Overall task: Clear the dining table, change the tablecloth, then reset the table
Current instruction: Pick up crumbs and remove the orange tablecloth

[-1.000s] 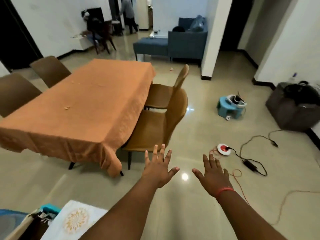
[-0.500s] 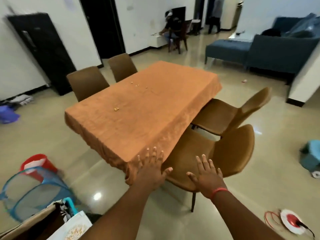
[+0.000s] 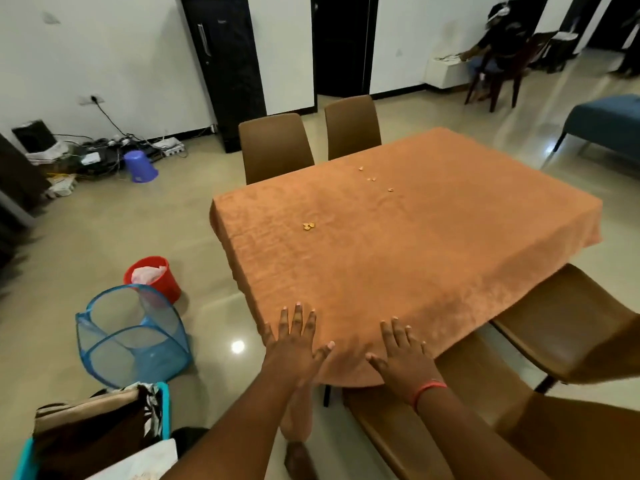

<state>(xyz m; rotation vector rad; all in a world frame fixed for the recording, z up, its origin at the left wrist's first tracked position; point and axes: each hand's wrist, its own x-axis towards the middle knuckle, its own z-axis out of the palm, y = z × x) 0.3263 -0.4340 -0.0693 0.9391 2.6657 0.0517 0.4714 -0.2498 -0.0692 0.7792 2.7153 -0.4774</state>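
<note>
We look down at our left hand (image 3: 294, 344) and right hand (image 3: 401, 358), both with fingers spread flat, palms down, over the near corner of the table (image 3: 327, 393). Whether they touch the cloth we cannot tell. An orange tablecloth (image 3: 415, 244) covers the whole top and hangs over its edges just below our hands. A few crumbs (image 3: 308, 226) lie on it, ahead of our fingertips. The cloth looks soft, light and limp, likely to fold and slide easily. We judge the hanging corner hem under our hands the best place to pinch. A blue mesh hamper (image 3: 133, 336) stands on the floor left of our left hand.
</note>
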